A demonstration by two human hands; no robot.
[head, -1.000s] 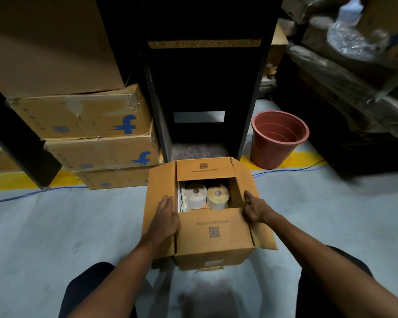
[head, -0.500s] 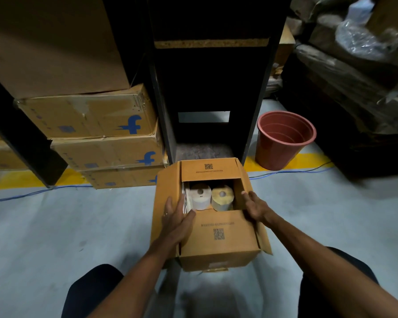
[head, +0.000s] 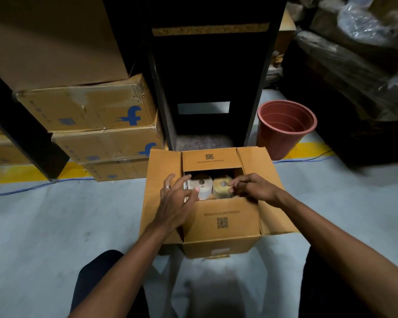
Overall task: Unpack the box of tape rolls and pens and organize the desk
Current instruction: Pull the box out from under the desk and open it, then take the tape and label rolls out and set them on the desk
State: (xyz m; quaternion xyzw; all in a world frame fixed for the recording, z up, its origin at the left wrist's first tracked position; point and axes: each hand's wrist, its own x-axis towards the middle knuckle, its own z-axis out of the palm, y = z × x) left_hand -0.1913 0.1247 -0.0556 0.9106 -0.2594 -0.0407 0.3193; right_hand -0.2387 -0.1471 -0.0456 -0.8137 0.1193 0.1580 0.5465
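Note:
An open cardboard box (head: 221, 239) stands on the grey floor between my knees, its flaps folded outward. Inside it stand a white roll (head: 203, 188) and a yellowish roll (head: 221, 189), side by side, with thin white items pressed against the box's left wall. My left hand (head: 177, 200) hovers over the left edge of the opening, fingers spread, thumb near the white roll. My right hand (head: 251, 188) reaches in from the right, its fingertips at the yellowish roll. Whether it grips the roll is not visible. No pens show.
A red plastic bucket (head: 285, 127) stands on the floor behind the box to the right. Stacked cartons with blue logos (head: 94, 125) sit at left. A dark shelf frame (head: 207, 88) rises directly behind the box. Wrapped goods (head: 359, 56) fill the right.
Both hands left the side flaps and moved inward over the box opening. The left hand spread toward the white roll, the right reached the yellowish roll.

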